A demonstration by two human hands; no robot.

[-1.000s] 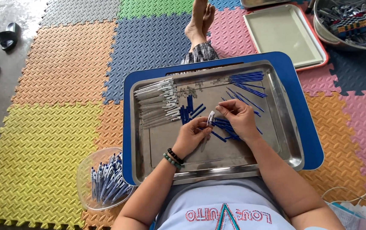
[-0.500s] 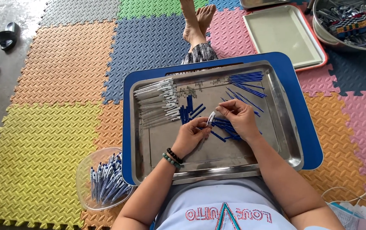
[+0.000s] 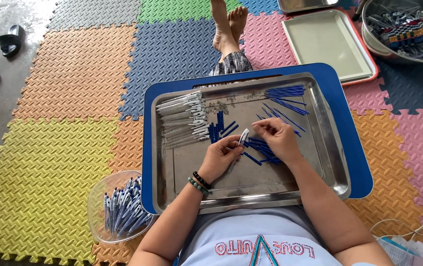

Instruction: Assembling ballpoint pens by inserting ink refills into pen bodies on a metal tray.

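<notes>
A steel tray (image 3: 329,148) rests on a blue board (image 3: 354,123) across my lap. My left hand (image 3: 221,157) grips a white pen barrel (image 3: 243,136) over the tray's middle. My right hand (image 3: 276,139) is pinched at the barrel's upper end; what its fingertips hold is too small to tell. White pen barrels (image 3: 182,118) lie stacked at the tray's left. Thin blue refills (image 3: 285,98) lie fanned at the upper right, and short blue parts (image 3: 221,125) sit between them. More blue pieces (image 3: 263,150) lie under my right hand.
A clear bowl (image 3: 98,202) of finished blue-and-white pens sits on the foam mats by my left elbow. An empty tray (image 3: 327,44) and a metal basin (image 3: 403,27) of parts stand at the far right. My bare feet (image 3: 226,24) stretch past the tray. Black objects (image 3: 9,42) lie far left.
Both hands stay at the tray's middle, working the same white barrel with small finger movements. My feet have shifted slightly.
</notes>
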